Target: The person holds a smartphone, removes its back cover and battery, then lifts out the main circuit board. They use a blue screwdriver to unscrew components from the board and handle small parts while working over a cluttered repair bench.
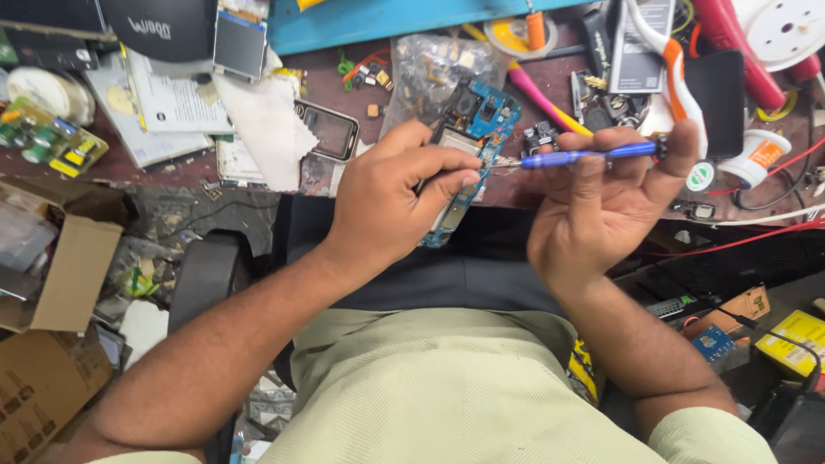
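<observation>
My left hand (388, 199) grips a blue phone circuit board (478, 120) held upright above my lap, fingers wrapped around its left side. My right hand (601, 202) holds a blue-handled precision screwdriver (584, 155) horizontally, its metal tip touching the board's right edge near the middle. The lower end of the board pokes out below my left palm.
A cluttered brown workbench (344, 86) lies ahead with a dark phone (328, 131), a clear bag of small parts (430, 69), papers (172, 107), a pink-and-yellow tool (541, 96), red wires (773, 167) and a solder spool (786, 30). Cardboard boxes (60, 275) stand at left.
</observation>
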A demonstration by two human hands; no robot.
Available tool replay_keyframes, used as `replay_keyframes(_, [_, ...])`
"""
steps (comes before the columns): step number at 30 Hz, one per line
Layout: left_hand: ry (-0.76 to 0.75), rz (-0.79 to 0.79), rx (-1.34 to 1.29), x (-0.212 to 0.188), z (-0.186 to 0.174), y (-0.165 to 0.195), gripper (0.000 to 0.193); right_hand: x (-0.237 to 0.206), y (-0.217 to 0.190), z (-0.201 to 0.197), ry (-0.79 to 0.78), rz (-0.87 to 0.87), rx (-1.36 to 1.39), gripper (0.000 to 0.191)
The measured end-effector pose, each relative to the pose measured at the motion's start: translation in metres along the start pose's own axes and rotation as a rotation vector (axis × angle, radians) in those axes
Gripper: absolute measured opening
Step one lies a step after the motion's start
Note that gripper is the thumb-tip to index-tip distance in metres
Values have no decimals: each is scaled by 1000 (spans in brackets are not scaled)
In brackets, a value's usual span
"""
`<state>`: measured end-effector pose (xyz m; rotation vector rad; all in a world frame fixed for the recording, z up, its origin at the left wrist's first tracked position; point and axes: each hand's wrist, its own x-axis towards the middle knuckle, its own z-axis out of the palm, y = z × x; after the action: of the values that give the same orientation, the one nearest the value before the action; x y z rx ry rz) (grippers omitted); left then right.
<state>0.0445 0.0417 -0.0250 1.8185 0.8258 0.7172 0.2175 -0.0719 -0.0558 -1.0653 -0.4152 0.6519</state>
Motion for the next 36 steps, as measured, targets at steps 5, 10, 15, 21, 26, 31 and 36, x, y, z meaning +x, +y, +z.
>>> replay_keyframes(5, [-3,3,22,1,-1,2,15,-5,14,-9,-115,-57,9,64])
replay_keyframes(10, [-23,-19,61,1,-2,3,13,-7,18,-17,-186,-100,-44,61])
replay_keyframes(15, [-17,16,93,1,-5,3,12,1,4,-25,-148,-44,100,57])
replay_keyframes(21, [46,55,158,-2,-6,17,11,8,-19,-18,-428,263,-98,26])
replay_keyframes(26, [113,-117,64,-7,-6,35,11,6,-31,-3,-431,625,-178,34])
replay_keyframes(31, [65,-119,37,2,6,45,11,6,-30,0,-614,638,-231,33])
replay_keyframes(36, [46,148,163,39,18,58,14,11,-27,-10,-289,663,-54,19])
